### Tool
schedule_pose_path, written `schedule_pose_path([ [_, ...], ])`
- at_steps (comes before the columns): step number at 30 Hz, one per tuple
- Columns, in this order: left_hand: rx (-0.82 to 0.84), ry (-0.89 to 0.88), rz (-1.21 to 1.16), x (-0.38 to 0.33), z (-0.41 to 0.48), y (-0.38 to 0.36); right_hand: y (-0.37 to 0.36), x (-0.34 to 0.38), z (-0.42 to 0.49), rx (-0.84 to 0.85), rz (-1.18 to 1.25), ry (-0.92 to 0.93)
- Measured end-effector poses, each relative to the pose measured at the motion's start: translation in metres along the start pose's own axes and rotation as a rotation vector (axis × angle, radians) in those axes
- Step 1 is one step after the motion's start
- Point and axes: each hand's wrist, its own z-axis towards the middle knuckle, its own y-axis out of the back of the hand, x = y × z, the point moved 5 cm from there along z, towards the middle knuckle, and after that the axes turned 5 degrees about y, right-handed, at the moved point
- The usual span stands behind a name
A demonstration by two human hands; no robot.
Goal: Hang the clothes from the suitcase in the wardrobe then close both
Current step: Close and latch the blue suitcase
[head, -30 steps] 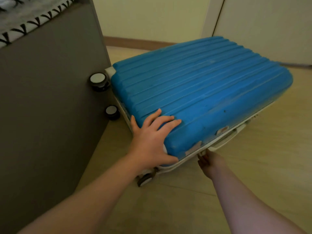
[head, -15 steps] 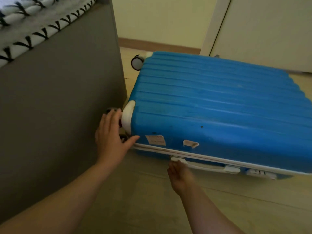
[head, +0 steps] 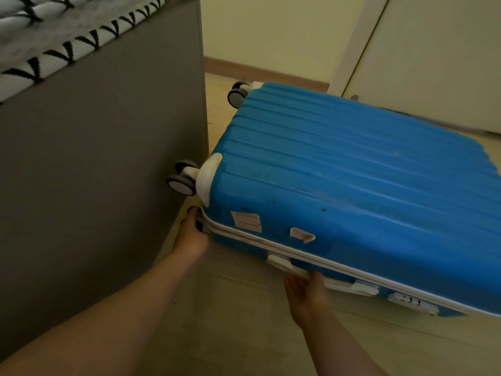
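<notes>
R grip (head: 306, 295) on handle (head: 284, 263), L grip (head: 191, 236) prob. zip (head: 207, 225)

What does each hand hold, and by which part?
The right hand grips the blue suitcase by its white side handle; the left hand holds its corner seam.

Quick count: one blue suitcase (head: 352, 164), one left hand (head: 191, 237), one right hand (head: 305, 294). Two casters clearly show, near caster (head: 182, 183) and far caster (head: 236, 95). One side handle (head: 287, 263), one lock (head: 412, 302), and two stickers, paper sticker (head: 246, 220) and torn sticker (head: 302, 234).

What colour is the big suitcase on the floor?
Bright blue with white trim, seen in the head view: suitcase.
</notes>
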Motion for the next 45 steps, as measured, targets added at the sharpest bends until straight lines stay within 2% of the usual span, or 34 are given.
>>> schedule_pose_path([
  [3,-0.048,-0.047,0.095,0.008,0.003,-0.002,0.011,0.003,0.007,-0.026,-0.018,0.046],
  [8,-0.267,-0.110,0.518,0.021,0.003,0.007,0.014,0.007,0.015,0.026,-0.049,0.033],
  [15,-0.283,-0.135,0.812,0.018,-0.012,0.009,0.012,0.008,0.018,0.051,-0.059,0.008],
  [21,-0.228,-0.178,0.945,0.009,-0.014,0.031,0.008,0.009,0.013,0.062,-0.008,-0.011],
  [26,-0.301,-0.002,0.982,-0.002,-0.008,0.037,-0.003,0.002,0.002,0.042,-0.050,-0.066],
  [29,-0.289,0.034,0.997,0.002,-0.008,0.033,-0.005,0.003,-0.013,0.024,-0.335,-0.129],
  [32,-0.289,0.036,0.979,0.002,-0.010,0.029,-0.015,0.018,-0.020,0.067,-0.531,0.008],
  [34,-0.302,0.036,0.968,0.002,-0.014,0.026,-0.021,0.023,-0.022,0.094,-0.464,0.038],
  [39,-0.339,-0.103,0.891,-0.009,-0.025,0.025,-0.035,0.017,-0.044,0.184,-0.059,-0.065],
  [45,-0.260,-0.108,0.825,-0.013,-0.022,0.031,-0.034,0.031,-0.047,0.311,-0.056,0.021],
])
